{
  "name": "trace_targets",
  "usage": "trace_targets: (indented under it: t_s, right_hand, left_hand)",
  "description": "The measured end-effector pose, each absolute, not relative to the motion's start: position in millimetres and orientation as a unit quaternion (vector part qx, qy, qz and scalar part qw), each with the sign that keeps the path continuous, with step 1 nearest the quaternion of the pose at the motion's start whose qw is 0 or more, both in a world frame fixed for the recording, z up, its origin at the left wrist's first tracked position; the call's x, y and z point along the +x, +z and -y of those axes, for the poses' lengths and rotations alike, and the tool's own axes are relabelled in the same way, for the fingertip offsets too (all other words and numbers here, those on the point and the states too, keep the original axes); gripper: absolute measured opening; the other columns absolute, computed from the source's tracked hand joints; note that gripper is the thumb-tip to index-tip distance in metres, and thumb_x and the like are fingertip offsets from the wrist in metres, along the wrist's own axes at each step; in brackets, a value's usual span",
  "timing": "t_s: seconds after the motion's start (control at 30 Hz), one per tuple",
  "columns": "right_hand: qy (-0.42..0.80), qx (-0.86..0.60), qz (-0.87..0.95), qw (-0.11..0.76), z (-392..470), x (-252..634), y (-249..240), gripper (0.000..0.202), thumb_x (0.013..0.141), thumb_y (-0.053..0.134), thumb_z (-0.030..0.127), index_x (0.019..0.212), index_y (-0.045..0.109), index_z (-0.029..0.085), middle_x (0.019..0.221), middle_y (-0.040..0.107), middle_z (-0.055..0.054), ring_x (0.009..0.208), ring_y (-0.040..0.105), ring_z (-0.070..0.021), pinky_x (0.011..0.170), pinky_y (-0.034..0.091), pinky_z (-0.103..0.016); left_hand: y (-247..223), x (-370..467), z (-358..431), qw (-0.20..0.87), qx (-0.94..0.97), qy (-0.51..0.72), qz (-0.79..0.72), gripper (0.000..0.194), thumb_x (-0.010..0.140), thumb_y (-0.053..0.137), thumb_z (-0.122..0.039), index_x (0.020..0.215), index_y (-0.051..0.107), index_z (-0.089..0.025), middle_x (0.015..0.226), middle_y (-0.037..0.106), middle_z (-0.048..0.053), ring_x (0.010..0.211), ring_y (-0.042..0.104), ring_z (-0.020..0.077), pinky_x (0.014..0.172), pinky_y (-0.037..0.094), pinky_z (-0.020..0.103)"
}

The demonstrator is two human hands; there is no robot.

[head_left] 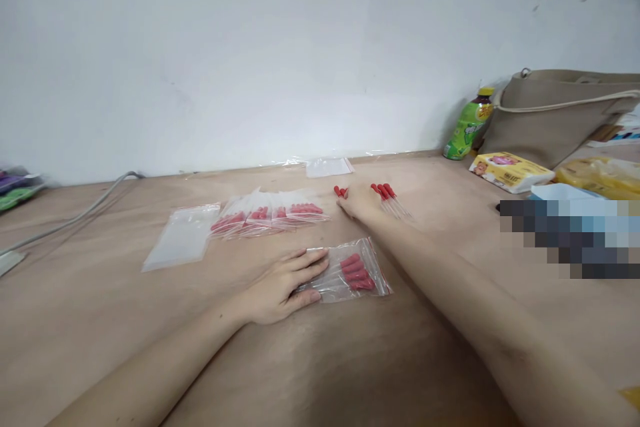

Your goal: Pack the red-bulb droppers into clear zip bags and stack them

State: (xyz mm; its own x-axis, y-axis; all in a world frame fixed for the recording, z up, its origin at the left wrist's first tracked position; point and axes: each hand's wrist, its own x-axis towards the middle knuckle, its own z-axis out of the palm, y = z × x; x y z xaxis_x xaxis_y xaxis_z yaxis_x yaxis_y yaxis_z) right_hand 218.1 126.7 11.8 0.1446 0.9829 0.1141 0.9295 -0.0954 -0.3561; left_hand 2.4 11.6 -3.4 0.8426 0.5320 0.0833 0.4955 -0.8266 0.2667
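My left hand [290, 285] lies flat, fingers stretched over the lower end of a clear zip bag [327, 292]. Several droppers with red rubber bulbs [357, 272] show through the plastic. Farther back, my right hand [363, 200] is curled at loose red-bulbed droppers [340, 192]; the hand itself covers part of them. More loose droppers [387, 193] lie just right of it, with thin clear tubes. To the left rests a fanned row of filled zip bags [270, 213], red bulbs visible inside. Beside that row is a stack of flat zip bags [183, 237].
Another flat bag [329, 167] lies near the wall. At the right stand a green drink bottle [469, 125] and a grey-beige handbag [540, 113], with a yellow tissue pack [510, 171] in front. A grey cable [95, 203] crosses the left side of the brown tabletop [120, 333].
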Motion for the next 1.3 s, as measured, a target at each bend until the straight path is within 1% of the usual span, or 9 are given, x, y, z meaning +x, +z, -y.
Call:
trace_targets:
  t_s: [0.27, 0.37, 0.43, 0.5, 0.6, 0.67, 0.77, 1.07, 1.3]
  right_hand:
    - [0.113, -0.738, 0.638, 0.190, -127, 205, 19, 0.025, 0.079, 0.051, 0.023, 0.093, 0.064, 0.006, 0.101, 0.063, -0.023, 0.098, 0.058, -0.0296, 0.077, 0.044, -0.035]
    - [0.135, -0.706, 0.661, 0.217, -114, 220, 26, 0.027, 0.083, 0.045, 0.030, 0.084, 0.063, 0.010, 0.091, 0.066, -0.016, 0.087, 0.062, -0.0244, 0.071, 0.045, -0.031]
    - [0.178, -0.660, 0.680, 0.267, -98, 239, 25, 0.027, 0.085, 0.042, 0.034, 0.081, 0.060, 0.014, 0.081, 0.067, -0.008, 0.073, 0.062, -0.0160, 0.063, 0.045, -0.025]
    - [0.303, -0.567, 0.651, 0.404, -78, 260, 18, 0.021, 0.082, 0.046, 0.032, 0.091, 0.054, 0.015, 0.074, 0.064, -0.004, 0.058, 0.057, -0.0106, 0.054, 0.043, -0.023]
    - [0.408, -0.500, 0.552, 0.528, -49, 286, 1, 0.057, 0.068, 0.062, 0.031, 0.117, 0.036, 0.017, 0.060, 0.054, 0.007, 0.041, 0.044, -0.0065, 0.041, 0.037, -0.019]
    - [0.447, -0.486, 0.491, 0.568, -36, 294, -9, 0.079, 0.062, 0.067, 0.029, 0.127, 0.022, 0.021, 0.060, 0.050, 0.010, 0.041, 0.045, -0.0072, 0.038, 0.037, -0.019]
    - [0.466, -0.497, 0.427, 0.595, -27, 293, -16, 0.091, 0.058, 0.069, 0.025, 0.129, 0.013, 0.023, 0.059, 0.050, 0.011, 0.044, 0.051, -0.0096, 0.039, 0.044, -0.021]
    - [0.458, -0.476, 0.424, 0.620, -21, 272, -23, 0.063, 0.061, 0.067, 0.043, 0.103, 0.025, 0.024, 0.063, 0.056, 0.007, 0.052, 0.060, -0.0130, 0.056, 0.054, -0.030]
    - [0.482, -0.438, 0.446, 0.614, -18, 270, -26, 0.056, 0.064, 0.067, 0.042, 0.098, 0.025, 0.025, 0.065, 0.058, 0.007, 0.054, 0.062, -0.0132, 0.057, 0.053, -0.031]
  left_hand:
    - [-3, 2, -12, 0.108, 0.953, 0.064, -0.275, 0.049, 0.093, 0.040, -0.037, 0.138, 0.030, -0.021, 0.145, 0.025, 0.005, 0.132, 0.025, 0.0221, 0.108, 0.024, 0.041]
    - [-3, 2, -12, 0.110, 0.953, 0.068, -0.272, 0.049, 0.093, 0.039, -0.037, 0.138, 0.029, -0.021, 0.145, 0.025, 0.005, 0.133, 0.025, 0.0216, 0.108, 0.024, 0.041]
    - [-3, 3, -12, 0.114, 0.954, 0.071, -0.269, 0.049, 0.093, 0.040, -0.036, 0.139, 0.029, -0.022, 0.145, 0.025, 0.005, 0.133, 0.024, 0.0214, 0.108, 0.024, 0.041]
    - [-3, 3, -12, 0.119, 0.953, 0.074, -0.269, 0.049, 0.093, 0.040, -0.036, 0.138, 0.029, -0.022, 0.145, 0.025, 0.004, 0.133, 0.024, 0.0214, 0.108, 0.024, 0.041]
    - [-3, 3, -13, 0.123, 0.952, 0.078, -0.269, 0.048, 0.093, 0.041, -0.036, 0.138, 0.030, -0.023, 0.145, 0.026, 0.004, 0.133, 0.025, 0.0210, 0.108, 0.024, 0.041]
    - [-3, 3, -14, 0.122, 0.952, 0.078, -0.270, 0.048, 0.093, 0.041, -0.036, 0.138, 0.030, -0.023, 0.145, 0.026, 0.004, 0.133, 0.024, 0.0206, 0.108, 0.024, 0.041]
    - [-3, 2, -14, 0.118, 0.953, 0.075, -0.270, 0.048, 0.093, 0.041, -0.036, 0.138, 0.029, -0.024, 0.145, 0.026, 0.003, 0.133, 0.025, 0.0207, 0.108, 0.024, 0.041]
    - [-2, 2, -12, 0.116, 0.954, 0.072, -0.267, 0.048, 0.093, 0.040, -0.036, 0.139, 0.028, -0.024, 0.144, 0.027, 0.005, 0.132, 0.026, 0.0226, 0.106, 0.026, 0.044]
    - [-3, 3, -13, 0.113, 0.954, 0.077, -0.267, 0.048, 0.093, 0.041, -0.036, 0.138, 0.029, -0.024, 0.144, 0.027, 0.005, 0.132, 0.027, 0.0219, 0.107, 0.025, 0.043]
